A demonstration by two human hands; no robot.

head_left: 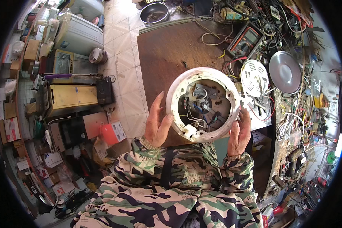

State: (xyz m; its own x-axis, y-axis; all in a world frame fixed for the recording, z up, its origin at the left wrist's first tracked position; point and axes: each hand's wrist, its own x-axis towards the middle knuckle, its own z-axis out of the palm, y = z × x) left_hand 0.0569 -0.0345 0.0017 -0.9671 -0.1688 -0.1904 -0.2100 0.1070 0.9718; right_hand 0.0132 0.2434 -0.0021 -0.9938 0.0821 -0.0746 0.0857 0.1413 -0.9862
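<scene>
A round white appliance housing (174, 89) is at the near part of the brown bench (159, 53), its inside exposed with wires, metal parts and a white connector (189, 131). My left hand (156, 125) is beside its left rim, fingers apart and extended, thumb at the edge. My right hand (240, 135) is closed against its right rim, some fingertips partly hidden. A white slotted disc (254, 76) and a round silver plate (285, 71) lie to the upper right.
A multimeter (244, 40) and tangled cables (294, 129) crowd the right side. A dark pan (154, 15) is beyond the bench. Left are tiled floor (123, 68), boxy appliances (74, 95), a pot (98, 56), a red object (108, 135) and shelves of boxes (12, 129).
</scene>
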